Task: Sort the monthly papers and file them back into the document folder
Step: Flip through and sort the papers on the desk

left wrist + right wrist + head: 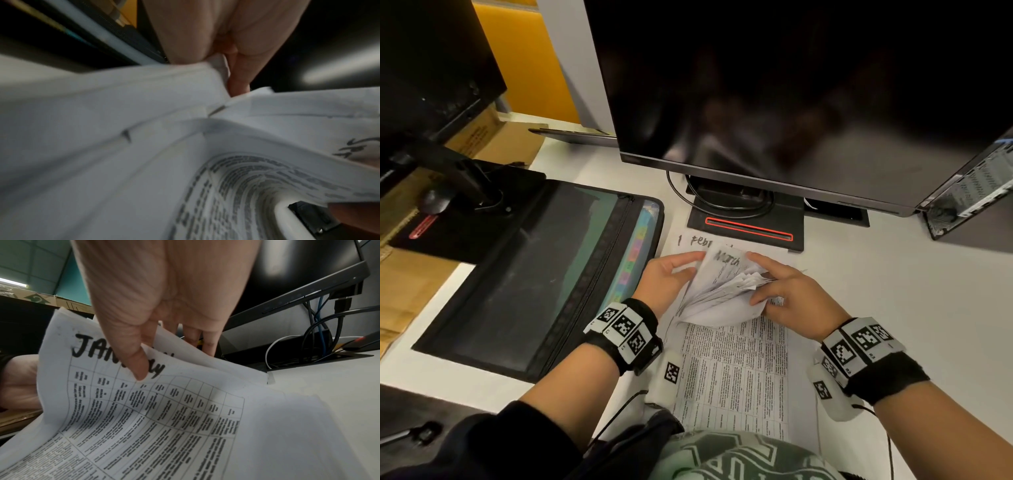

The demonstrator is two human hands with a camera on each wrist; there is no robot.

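A fanned stack of white papers point(722, 287) hangs just above the desk, its top sheet handwritten "March". My left hand point(693, 263) grips the stack's left edge; in the left wrist view the fingers point(195, 35) curl over the papers point(123, 113). My right hand point(756, 279) pinches the right side. Its thumb point(137, 363) presses on a sheet marked "January" point(154, 410), with the fingers behind. A sheet starting "Febr" point(693, 240) and a printed table sheet point(736, 370) lie flat underneath. The black document folder point(534, 274) lies open at the left, showing coloured tabs point(633, 260).
A large dark monitor point(791, 102) stands right behind the papers, its base point(746, 228) and cables touching the far sheet. A second monitor point(431, 68) and cardboard boxes point(493, 137) are at the left. A computer case point(969, 192) stands at the right.
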